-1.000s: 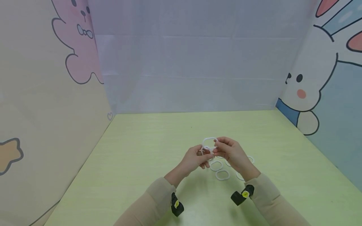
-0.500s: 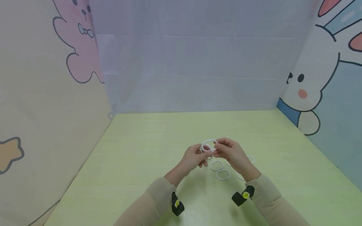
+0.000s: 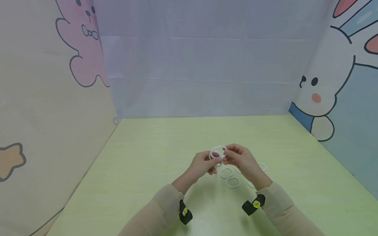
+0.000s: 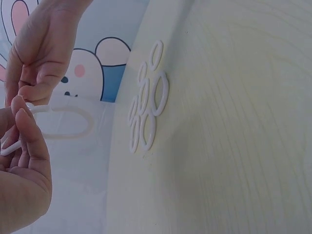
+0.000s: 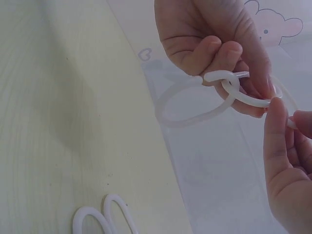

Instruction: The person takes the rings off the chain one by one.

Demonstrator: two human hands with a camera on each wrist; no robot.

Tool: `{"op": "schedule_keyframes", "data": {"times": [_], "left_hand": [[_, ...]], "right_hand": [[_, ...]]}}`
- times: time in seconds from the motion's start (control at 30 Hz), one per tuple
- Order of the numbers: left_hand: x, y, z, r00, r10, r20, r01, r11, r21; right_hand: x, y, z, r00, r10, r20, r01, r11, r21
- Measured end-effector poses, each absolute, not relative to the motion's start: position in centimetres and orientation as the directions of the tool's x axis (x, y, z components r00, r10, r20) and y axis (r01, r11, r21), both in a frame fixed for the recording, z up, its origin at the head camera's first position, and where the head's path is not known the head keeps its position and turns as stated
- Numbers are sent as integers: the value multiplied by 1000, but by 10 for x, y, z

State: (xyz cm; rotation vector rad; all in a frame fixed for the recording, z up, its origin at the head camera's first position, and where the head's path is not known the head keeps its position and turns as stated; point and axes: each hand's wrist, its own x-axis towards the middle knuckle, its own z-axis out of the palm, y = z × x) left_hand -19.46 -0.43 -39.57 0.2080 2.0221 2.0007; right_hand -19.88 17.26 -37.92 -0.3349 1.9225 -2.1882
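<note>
In the head view both hands meet above the table. My left hand (image 3: 202, 166) and my right hand (image 3: 240, 159) pinch a white oval ring (image 3: 219, 147) between them. A second white ring (image 5: 168, 119) hooks through it, hanging below the left hand's fingers in the right wrist view. This hanging ring has a small gap in its loop. The left thumb lies close against the right fingertips, and those fingers partly hide the upper ring. In the left wrist view, the right hand (image 4: 46, 46) reaches in from above, and the hanging ring (image 4: 87, 126) sticks out past the left fingers.
Several loose white rings (image 3: 233, 183) lie on the pale green table (image 3: 153, 147) beneath the hands, some partly hidden by the right forearm. A plain whitish sheet (image 3: 192, 65) closes the back. Walls with cartoon animals (image 3: 319, 88) stand on both sides.
One second ago the upper ring stood slightly higher, more apart from the other one. It has since dropped a little and overlaps it. Over the last half second hardly anything moved.
</note>
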Motion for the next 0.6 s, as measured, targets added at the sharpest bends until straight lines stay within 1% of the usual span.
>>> {"op": "schedule_keyframes", "data": {"times": [0.37, 0.6], "left_hand": [[-195, -5, -396, -953, 290, -88, -94, -10, 995], [-197, -4, -399, -963, 254, -86, -91, -10, 996]], "right_hand": [[-200, 171, -381, -952, -303, 48, -7, -134, -991], [-200, 169, -382, -952, -301, 56, -22, -118, -993]]}}
